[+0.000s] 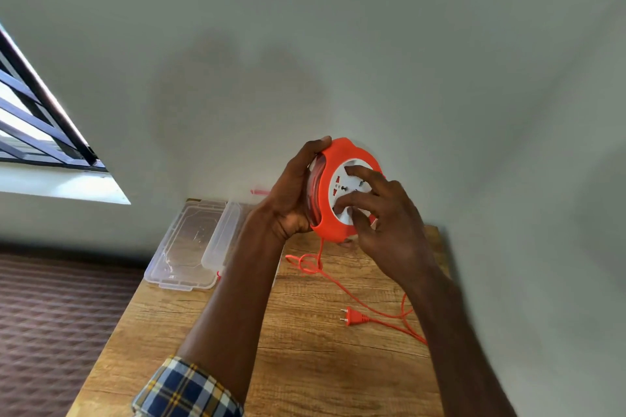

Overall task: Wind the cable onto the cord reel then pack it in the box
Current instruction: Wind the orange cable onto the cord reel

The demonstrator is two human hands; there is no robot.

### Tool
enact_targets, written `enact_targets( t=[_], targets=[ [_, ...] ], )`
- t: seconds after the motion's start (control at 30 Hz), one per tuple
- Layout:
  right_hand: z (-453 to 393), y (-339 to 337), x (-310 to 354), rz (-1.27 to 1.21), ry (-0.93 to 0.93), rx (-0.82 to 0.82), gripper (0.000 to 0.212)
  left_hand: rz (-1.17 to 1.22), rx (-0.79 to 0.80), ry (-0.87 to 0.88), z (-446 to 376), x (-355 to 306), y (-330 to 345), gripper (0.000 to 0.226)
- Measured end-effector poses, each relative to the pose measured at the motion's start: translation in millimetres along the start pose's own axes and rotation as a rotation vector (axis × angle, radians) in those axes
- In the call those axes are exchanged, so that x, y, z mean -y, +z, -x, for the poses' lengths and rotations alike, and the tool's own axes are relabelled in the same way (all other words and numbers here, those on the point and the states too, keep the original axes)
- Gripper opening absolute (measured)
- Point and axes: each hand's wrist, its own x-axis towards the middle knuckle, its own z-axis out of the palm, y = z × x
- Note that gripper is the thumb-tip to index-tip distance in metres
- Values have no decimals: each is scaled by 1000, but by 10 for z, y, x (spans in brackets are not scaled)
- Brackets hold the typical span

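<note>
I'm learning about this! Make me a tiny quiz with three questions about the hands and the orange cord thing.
1. True or false: the cord reel is lying flat on the table.
2. Which hand grips the reel's rim? A) left hand B) right hand C) neither
3. Fill in: the plug at the end of the cable lies on the ____.

Key
1. False: both hands hold it up above the table.
2. A. The left hand's fingers curl over the rim, while the right hand's fingers rest on the white socket face.
3. Table. The loose cable is not yet wound, and the clear box is at the left of the table.
</note>
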Motion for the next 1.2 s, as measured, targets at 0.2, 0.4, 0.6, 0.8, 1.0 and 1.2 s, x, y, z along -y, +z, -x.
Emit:
enact_targets(
  t=[0.2, 0.4, 0.6, 0.8, 1.0, 1.2],
  targets=[
    [29, 76, 21, -105, 21, 10, 26, 0, -39, 75, 6, -24, -37, 67],
    [25, 158, -41, -121, 25, 11, 35, 20, -70, 88, 8, -4, -93, 65],
    [-34, 285, 129, -356, 306, -107, 37, 51, -79, 93, -66, 54, -35, 65],
    [-42, 251, 147, -366, 314, -289, 40, 90, -74, 157, -121, 48, -11, 73],
    [8, 178, -84, -495, 566, -332, 11, 363, -123, 275, -173, 60, -127, 82],
    [4, 341, 9, -263, 558, 34, 33, 514, -232, 428, -275, 219, -242, 95]
  ],
)
